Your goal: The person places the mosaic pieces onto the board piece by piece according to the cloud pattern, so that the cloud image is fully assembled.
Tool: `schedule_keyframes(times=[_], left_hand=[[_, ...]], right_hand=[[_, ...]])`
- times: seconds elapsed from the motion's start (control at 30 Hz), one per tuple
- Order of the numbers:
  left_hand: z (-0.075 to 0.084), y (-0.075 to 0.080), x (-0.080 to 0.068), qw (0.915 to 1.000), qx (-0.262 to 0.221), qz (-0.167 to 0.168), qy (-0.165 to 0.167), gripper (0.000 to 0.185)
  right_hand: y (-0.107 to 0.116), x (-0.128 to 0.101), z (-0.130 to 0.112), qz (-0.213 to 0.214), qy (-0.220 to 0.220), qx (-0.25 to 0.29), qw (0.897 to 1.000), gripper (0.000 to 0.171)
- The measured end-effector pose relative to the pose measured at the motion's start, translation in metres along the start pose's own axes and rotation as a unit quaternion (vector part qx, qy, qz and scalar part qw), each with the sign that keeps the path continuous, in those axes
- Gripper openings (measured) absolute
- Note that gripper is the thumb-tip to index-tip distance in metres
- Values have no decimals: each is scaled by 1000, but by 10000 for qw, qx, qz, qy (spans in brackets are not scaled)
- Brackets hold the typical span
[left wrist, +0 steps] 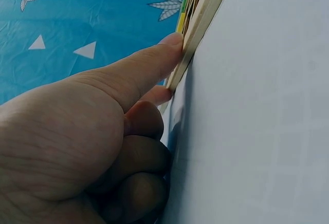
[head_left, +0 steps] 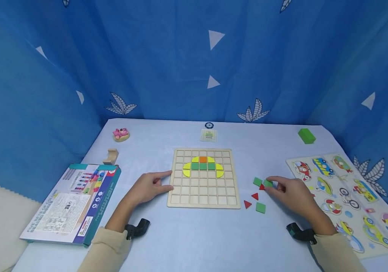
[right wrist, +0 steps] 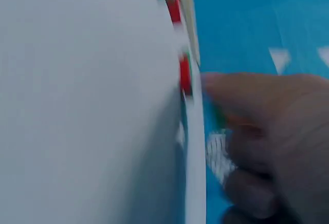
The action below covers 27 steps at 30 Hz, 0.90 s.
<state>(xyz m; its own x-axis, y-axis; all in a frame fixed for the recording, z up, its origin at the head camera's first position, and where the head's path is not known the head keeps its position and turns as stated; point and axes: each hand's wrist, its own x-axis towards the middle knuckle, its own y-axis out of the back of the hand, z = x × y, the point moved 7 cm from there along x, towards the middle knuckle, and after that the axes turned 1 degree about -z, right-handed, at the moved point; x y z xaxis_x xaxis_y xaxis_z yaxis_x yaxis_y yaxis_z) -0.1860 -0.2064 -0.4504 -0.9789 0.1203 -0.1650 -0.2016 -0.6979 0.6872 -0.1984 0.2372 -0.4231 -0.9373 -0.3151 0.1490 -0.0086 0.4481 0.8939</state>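
A wooden grid board (head_left: 203, 189) lies mid-table, with yellow curved pieces (head_left: 219, 170), green squares (head_left: 195, 166) and one orange square (head_left: 203, 159) in its upper cells. My left hand (head_left: 146, 187) touches the board's left edge with straight index finger and thumb; its other fingers are folded in. To the right of the board, my right hand (head_left: 292, 194) pinches a green square tile (head_left: 268, 183) between index finger and thumb. Around it lie two green squares (head_left: 260, 207) and several red triangles (head_left: 247, 204). Motion blurs the right wrist view.
A boxed toy set (head_left: 68, 204) lies at left, with a wooden block (head_left: 111, 156) and a pink figurine (head_left: 121, 134) behind it. A small pattern card (head_left: 209, 135) is beyond the board. At right are a vehicle picture board (head_left: 333, 223) and a green block (head_left: 306, 136).
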Motion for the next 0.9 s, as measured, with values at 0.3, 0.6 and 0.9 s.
schedule_keyframes(times=[0.3, 0.6, 0.9], left_hand=[[-4, 6, 0, 9998, 146, 69, -71, 61], [-3, 3, 2, 9998, 116, 16, -183, 61], [-1, 0, 3, 9998, 104, -39, -188, 61]], right_hand=[[-36, 52, -107, -439, 831, 405, 9947, 35], [-87, 104, -161, -896, 1007, 1215, 9834, 27], [-105, 108, -172, -771, 952, 776, 9894, 28]])
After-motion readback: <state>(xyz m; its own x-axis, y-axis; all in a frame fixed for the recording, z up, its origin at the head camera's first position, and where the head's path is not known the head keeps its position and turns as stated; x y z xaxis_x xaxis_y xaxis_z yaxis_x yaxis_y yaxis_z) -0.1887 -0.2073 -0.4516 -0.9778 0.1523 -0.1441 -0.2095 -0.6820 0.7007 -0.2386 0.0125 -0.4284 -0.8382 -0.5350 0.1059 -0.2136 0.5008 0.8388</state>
